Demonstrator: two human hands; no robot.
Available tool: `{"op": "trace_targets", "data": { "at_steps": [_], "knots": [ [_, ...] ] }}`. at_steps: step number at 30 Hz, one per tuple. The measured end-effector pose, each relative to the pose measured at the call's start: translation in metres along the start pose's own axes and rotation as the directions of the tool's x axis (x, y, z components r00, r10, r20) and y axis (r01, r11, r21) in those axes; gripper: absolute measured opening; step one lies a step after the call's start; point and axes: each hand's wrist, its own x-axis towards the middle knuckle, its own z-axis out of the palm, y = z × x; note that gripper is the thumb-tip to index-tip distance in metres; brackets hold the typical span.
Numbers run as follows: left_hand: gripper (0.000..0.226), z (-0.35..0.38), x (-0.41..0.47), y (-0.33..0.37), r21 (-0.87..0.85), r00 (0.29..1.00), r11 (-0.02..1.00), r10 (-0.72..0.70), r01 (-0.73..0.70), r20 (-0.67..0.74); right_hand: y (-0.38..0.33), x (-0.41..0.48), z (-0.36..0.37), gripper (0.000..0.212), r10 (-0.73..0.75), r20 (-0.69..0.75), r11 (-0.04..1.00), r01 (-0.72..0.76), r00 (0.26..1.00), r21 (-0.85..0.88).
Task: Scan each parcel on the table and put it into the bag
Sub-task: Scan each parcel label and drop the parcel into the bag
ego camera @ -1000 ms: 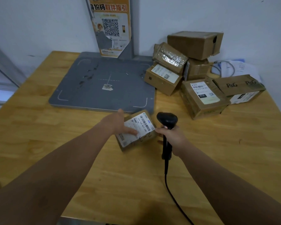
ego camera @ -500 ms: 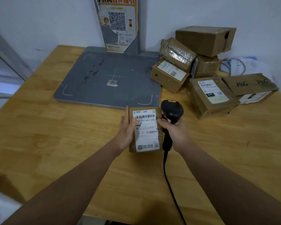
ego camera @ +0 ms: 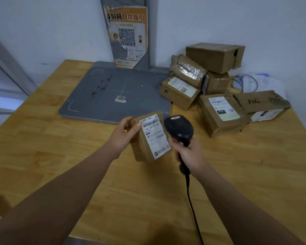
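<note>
6 boxes (ego camera: 221, 115) crowd the table's (ego camera: 42, 149) far right, beside a gray pad (ego camera: 109, 96). The left hand (ego camera: 123, 136) grips the parcel (ego camera: 148, 138) over the table with its label up. The right hand (ego camera: 189, 153) clasps the scanner (ego camera: 178, 128) just beside it.

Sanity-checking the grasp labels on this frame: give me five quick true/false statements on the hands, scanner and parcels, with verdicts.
1. The left hand holds a small cardboard parcel, label toward the camera. True.
2. The right hand is empty. False: it grips a black handheld barcode scanner.
3. The held parcel lies flat on the grey scan pad. False: it is tilted up in the hand, nearer the camera than the pad.
4. More cardboard parcels are piled at the far right of the table. True.
5. The scanner is cordless. False: a black cord trails from its handle toward the camera.
</note>
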Motion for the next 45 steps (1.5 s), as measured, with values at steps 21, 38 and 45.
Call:
{"op": "trace_targets", "data": {
  "at_steps": [21, 38, 45],
  "knots": [
    [0.042, 0.011, -0.007, 0.018, 0.019, 0.992, 0.996, -0.084, 0.086, -0.099, -0.009, -0.038, -0.014, 0.028, 0.042, -0.002, 0.978, -0.041, 0.999, -0.206],
    [0.045, 0.015, -0.012, 0.020, 0.029, 0.988, 0.995, -0.096, 0.100, -0.119, -0.012, -0.041, -0.016, 0.035, 0.036, -0.022, 0.984, -0.039, 0.999, -0.172],
    [0.047, 0.013, -0.013, 0.018, 0.033, 0.989, 0.995, -0.089, 0.094, -0.117, -0.013, -0.043, -0.014, 0.028, 0.036, -0.032, 0.984, -0.041, 0.999, -0.172]
  ]
}}
